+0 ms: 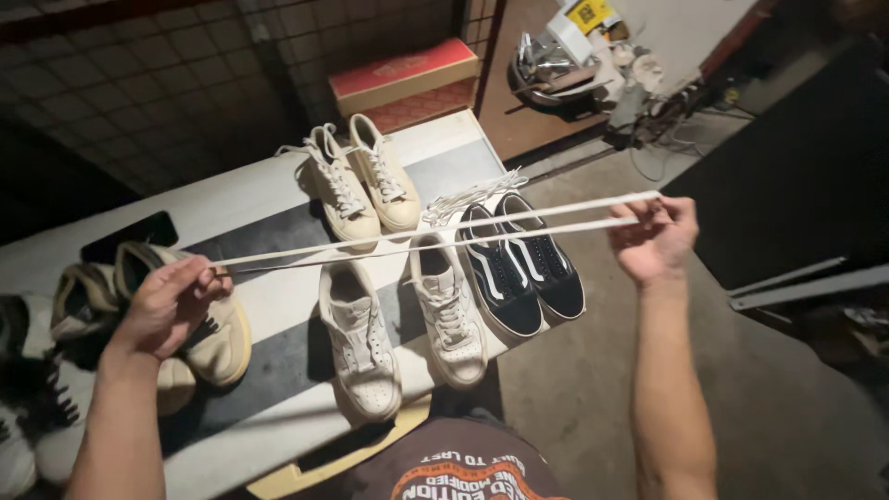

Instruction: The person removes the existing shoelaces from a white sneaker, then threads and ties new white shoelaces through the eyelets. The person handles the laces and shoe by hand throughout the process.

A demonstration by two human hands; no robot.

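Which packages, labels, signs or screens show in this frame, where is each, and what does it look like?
Shoebox: behind the cream sneakers, against the tiled wall; long flat rectangle, red lid, tan sides.
Yellow label: top edge, in the clutter by the doorway; small tilted square with a black square code.
Phone: on the table beside the left hand; dark, blank slab.

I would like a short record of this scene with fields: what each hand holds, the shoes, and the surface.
left hand: pinches one end of the white shoelace
right hand: grips the other end
shoelace: doubled, stretched taut above the shoes
white sneakers: pair directly under the lace, one of them unlaced
black sneakers: pair with white stripes, to the right
cream sneakers: laced pair, farther back
surface: white and grey table
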